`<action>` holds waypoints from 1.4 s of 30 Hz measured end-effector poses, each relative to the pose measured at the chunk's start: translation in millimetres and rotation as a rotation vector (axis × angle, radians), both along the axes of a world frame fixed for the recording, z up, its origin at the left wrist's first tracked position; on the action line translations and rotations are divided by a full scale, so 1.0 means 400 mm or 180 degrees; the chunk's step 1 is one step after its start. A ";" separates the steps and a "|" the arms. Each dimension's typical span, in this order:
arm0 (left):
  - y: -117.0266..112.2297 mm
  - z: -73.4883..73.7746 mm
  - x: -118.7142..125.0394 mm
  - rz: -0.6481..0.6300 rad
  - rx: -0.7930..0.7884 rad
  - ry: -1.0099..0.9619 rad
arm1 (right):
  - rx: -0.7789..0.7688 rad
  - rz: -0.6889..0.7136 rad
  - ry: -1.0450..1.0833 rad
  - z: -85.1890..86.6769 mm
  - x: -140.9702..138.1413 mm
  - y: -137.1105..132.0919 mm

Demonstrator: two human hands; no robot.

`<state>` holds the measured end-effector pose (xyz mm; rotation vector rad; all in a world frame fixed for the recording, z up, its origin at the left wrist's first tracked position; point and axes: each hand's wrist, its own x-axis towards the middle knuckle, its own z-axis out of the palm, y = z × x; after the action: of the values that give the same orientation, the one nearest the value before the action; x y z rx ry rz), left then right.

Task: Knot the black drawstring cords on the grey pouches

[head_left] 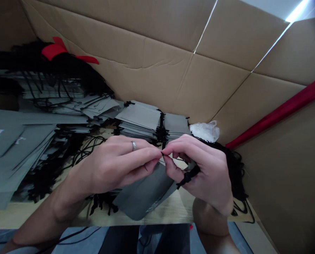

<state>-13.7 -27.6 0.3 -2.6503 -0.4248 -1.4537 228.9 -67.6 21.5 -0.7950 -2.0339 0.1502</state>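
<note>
My left hand [117,165], with a ring on one finger, and my right hand [202,169] meet fingertip to fingertip at the centre, both pinching a thin black cord [185,178]. The cord belongs to a small grey drawstring pouch [144,195] that hangs below my fingers over the table's front edge. A knotted end of the cord runs through my right palm. Both hands are closed in a pinch.
Stacks of grey pouches [147,121] with black cords lie behind my hands, and more [48,91] at the left, with larger grey bags [11,148]. A black cord bundle [237,169] lies at the right beside crumpled white plastic [205,130]. Cardboard walls [160,60] enclose the table.
</note>
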 end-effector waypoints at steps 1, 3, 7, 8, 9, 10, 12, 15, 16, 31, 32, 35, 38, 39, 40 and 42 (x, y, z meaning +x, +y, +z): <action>0.001 -0.003 -0.001 0.0022 0.0019 0.0026 | 0.0031 -0.0020 -0.0035 -0.001 -0.001 -0.001; 0.002 -0.004 -0.002 0.0069 0.0015 0.0013 | 0.0027 -0.0052 -0.0047 -0.002 -0.004 -0.003; 0.005 0.005 0.000 -0.0116 -0.0308 -0.0276 | -0.0222 0.0059 0.0213 0.003 -0.009 -0.005; 0.007 0.009 0.002 -0.0205 -0.0432 -0.0361 | -0.0322 0.0083 0.0285 0.005 -0.009 -0.004; 0.010 0.012 0.005 -0.0302 -0.0580 -0.0435 | -0.0435 0.0116 0.0349 0.006 -0.009 -0.004; 0.013 0.015 0.009 -0.0410 -0.0739 -0.0510 | -0.0571 0.0152 0.0413 0.007 -0.009 -0.002; 0.020 0.019 0.018 -0.0629 -0.1064 -0.0642 | -0.0847 0.0252 0.0598 0.008 -0.009 0.000; 0.030 0.021 0.026 -0.0846 -0.1287 -0.0789 | -0.1124 0.0330 0.0865 0.008 -0.009 0.002; 0.031 0.022 0.026 -0.0833 -0.1217 -0.0797 | -0.1164 0.0279 0.0886 0.008 -0.009 0.002; -0.026 -0.004 0.010 0.0398 -0.0044 0.0145 | -0.0275 -0.0354 0.0197 0.003 -0.021 0.000; -0.027 -0.004 0.014 0.0423 -0.0058 0.0124 | -0.0139 -0.0360 0.0176 0.001 -0.022 0.000; -0.020 -0.002 0.021 0.0385 0.0079 -0.0097 | 0.0171 -0.0282 0.0172 -0.003 -0.023 0.001; -0.007 0.006 0.022 0.0262 0.0188 -0.0342 | 0.0133 -0.0197 0.0279 -0.001 -0.023 0.001; -0.003 0.010 0.022 0.0216 0.0155 -0.0415 | 0.0059 -0.0175 0.0338 0.001 -0.022 0.001; 0.001 0.015 0.023 0.0156 0.0066 -0.0497 | -0.0046 -0.0142 0.0408 0.002 -0.022 0.000; 0.006 0.023 0.025 -0.0049 -0.0180 -0.0656 | -0.0274 -0.0015 0.0556 0.002 -0.021 0.000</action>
<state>-3.6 -25.1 9.6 -2.5599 -0.4691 -1.7532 220.6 -67.4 22.4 -0.8113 -1.8707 0.2963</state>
